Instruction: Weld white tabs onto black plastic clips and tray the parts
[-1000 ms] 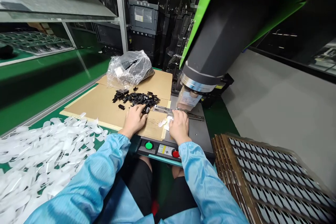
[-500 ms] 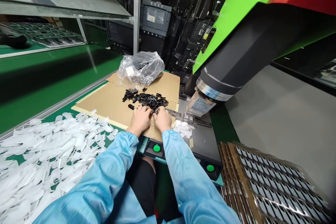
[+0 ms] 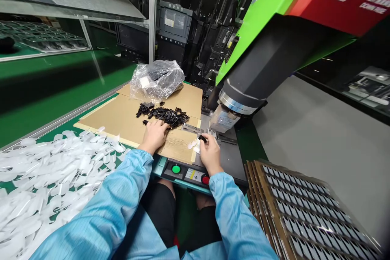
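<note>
Resting on the cardboard [image 3: 122, 120], my left hand [image 3: 154, 135] lies loosely curled at the black parts pile [image 3: 166, 114]; my right hand [image 3: 209, 151] has swung from that pile to the machine plate [image 3: 231, 156], pinching one black piece [image 3: 202, 139] beside white pieces [image 3: 193, 144].

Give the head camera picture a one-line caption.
Left hand at black clips, right hand pinching one.

The fingertips of the left hand [image 3: 154, 135] are hidden among the black parts [image 3: 166, 115], the small dark piece [image 3: 202, 138] pinched by the right hand [image 3: 209, 153] is too small to be identified, and the stacked trays [image 3: 307, 211] are cut off by the frame's lower right edge.
</note>
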The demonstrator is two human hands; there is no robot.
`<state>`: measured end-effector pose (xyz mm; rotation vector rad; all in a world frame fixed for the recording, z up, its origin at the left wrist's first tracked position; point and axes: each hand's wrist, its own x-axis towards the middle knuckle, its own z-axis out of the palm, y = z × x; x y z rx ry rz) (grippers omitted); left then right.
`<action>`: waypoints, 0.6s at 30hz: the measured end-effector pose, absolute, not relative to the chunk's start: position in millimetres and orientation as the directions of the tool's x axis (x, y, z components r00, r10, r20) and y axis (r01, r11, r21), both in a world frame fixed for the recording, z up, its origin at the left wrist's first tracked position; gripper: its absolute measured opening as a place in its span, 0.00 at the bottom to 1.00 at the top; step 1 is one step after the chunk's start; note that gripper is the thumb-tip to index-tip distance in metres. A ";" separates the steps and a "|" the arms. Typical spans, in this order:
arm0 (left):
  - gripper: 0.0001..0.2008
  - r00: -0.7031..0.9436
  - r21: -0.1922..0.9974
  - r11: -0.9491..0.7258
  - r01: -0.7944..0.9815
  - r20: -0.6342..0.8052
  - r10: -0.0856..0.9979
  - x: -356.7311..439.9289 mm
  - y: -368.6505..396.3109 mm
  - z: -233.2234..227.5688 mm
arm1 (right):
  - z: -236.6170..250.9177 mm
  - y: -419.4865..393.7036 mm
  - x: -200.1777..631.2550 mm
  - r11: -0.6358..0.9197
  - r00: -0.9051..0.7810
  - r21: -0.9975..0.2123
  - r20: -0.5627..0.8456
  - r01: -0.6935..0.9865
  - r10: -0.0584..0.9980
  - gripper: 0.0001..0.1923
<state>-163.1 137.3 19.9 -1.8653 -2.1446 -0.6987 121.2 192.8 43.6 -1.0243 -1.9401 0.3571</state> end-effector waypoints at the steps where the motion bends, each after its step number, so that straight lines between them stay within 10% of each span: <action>1: 0.11 -0.173 0.213 0.078 0.974 0.469 0.866 -162.1 136.9 21.1 | 41.9 191.2 139.8 0.595 -0.238 -0.582 0.574 0.554 0.783 0.16; 11: 0.13 0.076 0.293 -0.193 0.936 0.369 0.926 -125.3 138.9 11.4 | 7.0 171.8 254.0 0.387 -0.217 -0.238 0.525 0.891 0.823 0.17; 18: 0.26 0.076 0.487 -0.252 0.836 0.351 0.933 -150.1 136.7 9.9 | 10.7 187.4 247.3 0.469 -0.226 -0.307 0.582 0.828 0.781 0.17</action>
